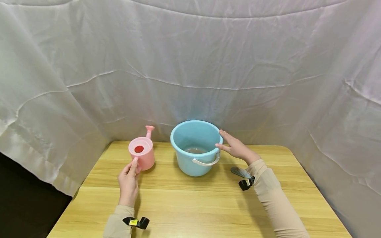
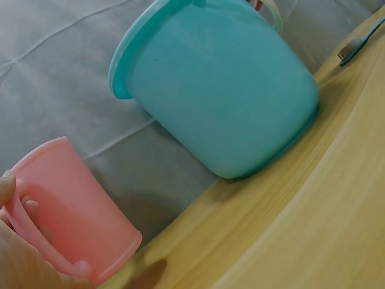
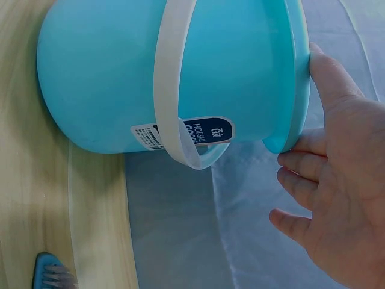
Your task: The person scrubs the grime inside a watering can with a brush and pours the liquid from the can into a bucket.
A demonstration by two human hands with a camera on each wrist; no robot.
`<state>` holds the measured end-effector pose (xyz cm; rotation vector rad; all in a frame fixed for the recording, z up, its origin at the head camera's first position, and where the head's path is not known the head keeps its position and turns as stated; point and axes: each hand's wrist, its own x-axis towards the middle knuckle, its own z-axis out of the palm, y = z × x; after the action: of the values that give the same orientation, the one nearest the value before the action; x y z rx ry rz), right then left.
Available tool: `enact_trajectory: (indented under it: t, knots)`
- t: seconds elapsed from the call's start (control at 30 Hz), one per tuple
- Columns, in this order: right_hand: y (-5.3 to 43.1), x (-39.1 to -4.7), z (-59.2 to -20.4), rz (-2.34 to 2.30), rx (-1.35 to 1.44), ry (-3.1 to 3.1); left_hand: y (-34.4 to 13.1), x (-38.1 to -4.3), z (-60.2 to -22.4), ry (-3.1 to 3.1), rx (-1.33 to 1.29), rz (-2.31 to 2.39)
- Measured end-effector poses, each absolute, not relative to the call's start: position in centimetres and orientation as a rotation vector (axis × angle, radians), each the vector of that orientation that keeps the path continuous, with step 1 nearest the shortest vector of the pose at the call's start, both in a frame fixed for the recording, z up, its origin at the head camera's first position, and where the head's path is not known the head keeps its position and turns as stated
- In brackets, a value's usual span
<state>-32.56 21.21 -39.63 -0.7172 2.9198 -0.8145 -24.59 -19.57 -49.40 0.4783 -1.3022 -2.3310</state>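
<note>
A pink watering can (image 1: 146,160) with a red-looking opening in its top is at the left, its spout pointing to the back. My left hand (image 1: 128,183) grips it by the handle, thumb on top, as the left wrist view also shows with the pink can body (image 2: 78,205). A light blue bucket (image 1: 192,166) with a white handle (image 1: 205,163) stands upright at the middle. At the bucket's right rim is my right hand (image 1: 237,147), its fingers extended. In the right wrist view the thumb (image 3: 332,75) meets the rim, with the other fingers spread beside it.
A blue brush (image 1: 240,172) with bristles lies on the wooden table (image 1: 184,205), below the right wrist. Grey curtains (image 1: 190,66) hang behind the table and along its sides. The bucket carries a dark label (image 3: 207,129) near its handle joint.
</note>
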Motion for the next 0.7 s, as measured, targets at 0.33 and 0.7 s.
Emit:
enact_trajectory:
  t: [0.33,0.7]
  knots:
    - [21.4,-32.5,-39.7,-0.82,-0.71,2.915,-19.7,-24.8,-50.7,-1.317,0.541,-2.331]
    - [21.4,-32.5,-39.6,-0.819,-0.704,2.909,-19.9,-24.5,-51.7,-1.307,0.574,-2.362]
